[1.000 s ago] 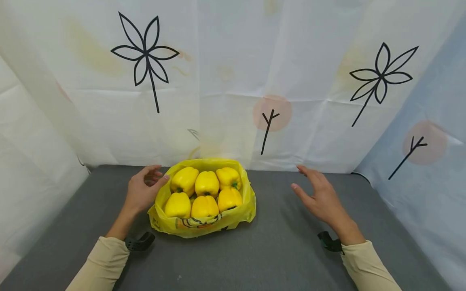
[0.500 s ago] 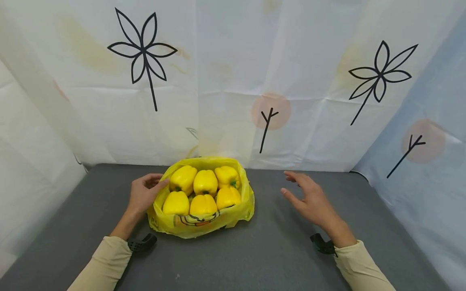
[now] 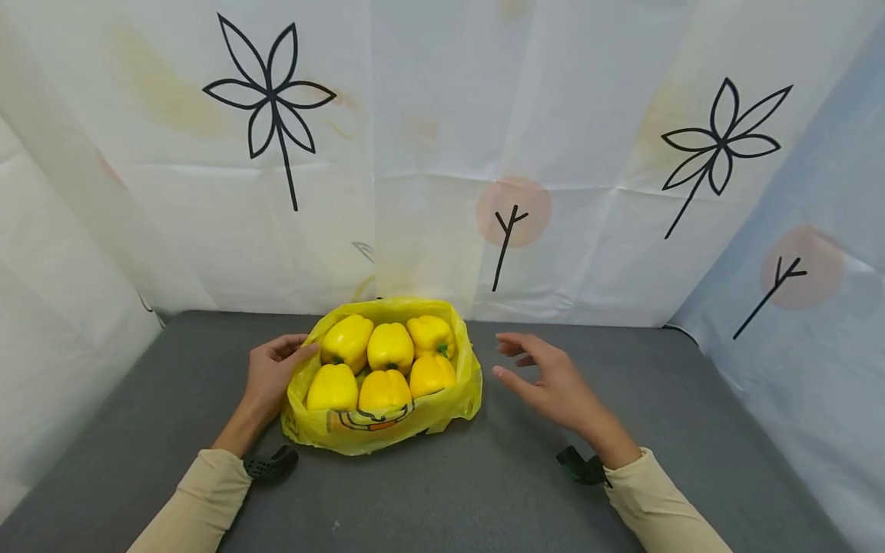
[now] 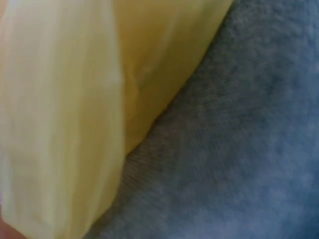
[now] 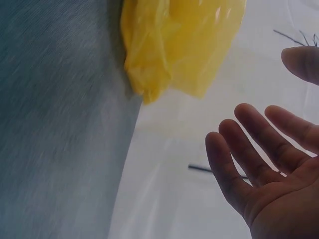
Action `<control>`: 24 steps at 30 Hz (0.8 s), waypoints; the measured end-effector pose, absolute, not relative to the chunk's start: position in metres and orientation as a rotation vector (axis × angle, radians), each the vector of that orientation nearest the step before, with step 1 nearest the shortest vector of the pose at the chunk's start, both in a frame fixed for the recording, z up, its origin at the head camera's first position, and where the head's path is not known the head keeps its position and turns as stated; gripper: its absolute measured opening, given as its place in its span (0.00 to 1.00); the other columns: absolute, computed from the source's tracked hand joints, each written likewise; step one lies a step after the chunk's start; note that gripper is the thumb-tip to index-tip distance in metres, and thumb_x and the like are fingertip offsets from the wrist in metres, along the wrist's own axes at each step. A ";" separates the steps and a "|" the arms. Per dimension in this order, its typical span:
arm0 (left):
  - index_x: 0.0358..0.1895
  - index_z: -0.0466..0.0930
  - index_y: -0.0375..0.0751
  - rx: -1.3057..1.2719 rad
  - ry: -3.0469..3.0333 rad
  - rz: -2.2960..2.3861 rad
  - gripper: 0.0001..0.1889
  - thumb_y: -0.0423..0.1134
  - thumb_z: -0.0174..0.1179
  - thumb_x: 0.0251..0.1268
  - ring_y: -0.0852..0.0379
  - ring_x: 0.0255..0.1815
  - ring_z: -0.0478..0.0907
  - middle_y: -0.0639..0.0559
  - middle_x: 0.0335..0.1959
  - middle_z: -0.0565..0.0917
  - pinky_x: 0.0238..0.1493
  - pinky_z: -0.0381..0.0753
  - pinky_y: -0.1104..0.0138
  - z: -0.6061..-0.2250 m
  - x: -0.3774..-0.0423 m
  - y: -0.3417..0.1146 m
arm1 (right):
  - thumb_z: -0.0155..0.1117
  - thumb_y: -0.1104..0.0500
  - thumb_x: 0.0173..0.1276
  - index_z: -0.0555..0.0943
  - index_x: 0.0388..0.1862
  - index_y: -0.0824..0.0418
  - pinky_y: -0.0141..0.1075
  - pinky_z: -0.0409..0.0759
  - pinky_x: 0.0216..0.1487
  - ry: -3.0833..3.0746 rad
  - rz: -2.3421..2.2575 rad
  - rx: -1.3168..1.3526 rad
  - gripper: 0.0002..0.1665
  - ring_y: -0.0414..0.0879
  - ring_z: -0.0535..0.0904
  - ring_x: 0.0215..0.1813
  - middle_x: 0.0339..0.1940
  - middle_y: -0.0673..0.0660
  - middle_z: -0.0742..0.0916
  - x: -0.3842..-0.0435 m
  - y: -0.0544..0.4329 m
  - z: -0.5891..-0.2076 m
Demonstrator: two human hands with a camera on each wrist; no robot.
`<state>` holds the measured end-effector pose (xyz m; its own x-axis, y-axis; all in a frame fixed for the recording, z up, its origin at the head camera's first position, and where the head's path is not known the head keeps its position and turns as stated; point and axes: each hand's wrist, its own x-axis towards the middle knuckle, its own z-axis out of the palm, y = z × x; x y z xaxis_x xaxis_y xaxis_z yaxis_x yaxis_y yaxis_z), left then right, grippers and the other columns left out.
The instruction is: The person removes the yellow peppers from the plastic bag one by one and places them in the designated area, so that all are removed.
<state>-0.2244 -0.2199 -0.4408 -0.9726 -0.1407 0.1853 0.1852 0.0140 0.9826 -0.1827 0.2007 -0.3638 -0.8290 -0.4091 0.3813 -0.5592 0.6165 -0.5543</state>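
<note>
Just right of my left hand (image 3: 272, 374), on the worktop (image 3: 429, 499), I see a yellow bag (image 3: 346, 436) of yellow peppers (image 3: 390, 346); that hand pinches its rim. Across the bag, my right hand (image 3: 553, 384) hangs wide, thumb and fingers apart, near it without touching.

Right grip (image 3: 551, 386) moved leftward, now much nearer yellow bag (image 3: 442, 409).

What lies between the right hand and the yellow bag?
Between the right hand and the yellow bag, the head view shows only a narrow, bare stretch of grey tabletop.
</note>
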 end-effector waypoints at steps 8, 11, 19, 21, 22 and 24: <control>0.53 0.80 0.20 -0.044 -1.992 -2.139 0.19 0.35 0.68 0.69 0.62 0.35 0.84 0.57 0.34 0.87 0.38 0.85 0.72 -0.441 -0.223 -0.220 | 0.67 0.54 0.74 0.74 0.71 0.58 0.50 0.80 0.59 -2.592 1.242 0.849 0.29 0.53 0.80 0.60 0.60 0.59 0.84 -0.192 0.170 -0.356; 0.53 0.79 0.20 -0.045 -1.991 -2.134 0.20 0.35 0.68 0.69 0.62 0.35 0.84 0.57 0.34 0.86 0.38 0.85 0.72 -0.441 -0.225 -0.220 | 0.68 0.55 0.74 0.74 0.70 0.59 0.52 0.79 0.61 -2.564 1.361 0.858 0.29 0.57 0.80 0.60 0.59 0.62 0.84 -0.197 0.159 -0.356; 0.52 0.80 0.20 -0.050 -1.987 -2.122 0.18 0.34 0.67 0.69 0.62 0.35 0.84 0.58 0.33 0.86 0.38 0.85 0.73 -0.443 -0.225 -0.220 | 0.68 0.56 0.73 0.72 0.71 0.66 0.54 0.77 0.63 -2.584 1.481 0.897 0.32 0.60 0.80 0.60 0.59 0.65 0.83 -0.204 0.140 -0.369; 0.52 0.80 0.20 -0.051 -1.989 -2.121 0.18 0.34 0.67 0.69 0.62 0.34 0.84 0.58 0.33 0.86 0.38 0.85 0.73 -0.443 -0.225 -0.220 | 0.68 0.54 0.73 0.73 0.70 0.66 0.53 0.78 0.62 -2.620 1.449 0.888 0.32 0.60 0.80 0.60 0.59 0.65 0.83 -0.204 0.138 -0.372; 0.52 0.80 0.19 -0.052 -1.990 -2.121 0.19 0.34 0.67 0.69 0.62 0.34 0.84 0.57 0.33 0.86 0.38 0.85 0.73 -0.443 -0.225 -0.220 | 0.68 0.54 0.73 0.73 0.70 0.66 0.52 0.78 0.62 -2.636 1.435 0.881 0.32 0.60 0.80 0.60 0.59 0.64 0.83 -0.204 0.138 -0.373; 0.53 0.79 0.19 -0.049 -1.996 -2.118 0.19 0.35 0.67 0.69 0.62 0.34 0.84 0.57 0.33 0.86 0.38 0.85 0.72 -0.442 -0.225 -0.220 | 0.69 0.53 0.72 0.74 0.70 0.65 0.52 0.79 0.60 -2.665 1.406 0.863 0.32 0.58 0.80 0.59 0.59 0.63 0.84 -0.205 0.137 -0.376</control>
<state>-0.2250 -0.2204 -0.4424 -0.9729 -0.1434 0.1812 0.1894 -0.0453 0.9809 -0.2048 0.1369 -0.3758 -0.8482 -0.4652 0.2532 -0.4716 0.4457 -0.7609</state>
